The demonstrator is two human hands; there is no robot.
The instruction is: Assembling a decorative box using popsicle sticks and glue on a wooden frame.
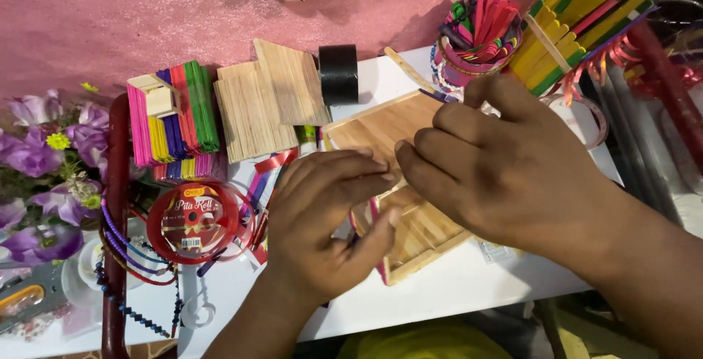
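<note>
Craft sticks [249, 113] crowd the white table [454, 286] — pink backdrop [110, 15] behind — fingers [432, 165] pinching a wooden panel [381, 128].

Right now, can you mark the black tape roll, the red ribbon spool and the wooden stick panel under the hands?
black tape roll [338, 73], head view, its curved side.
red ribbon spool [192, 221], head view, its top face.
wooden stick panel [381, 126], head view, its bare upper-left part.

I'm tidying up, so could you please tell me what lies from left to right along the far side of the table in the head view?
Purple flowers → coloured sticks → plain sticks → black tape roll → cup of sticks → yellow-green stick bundle.
</note>
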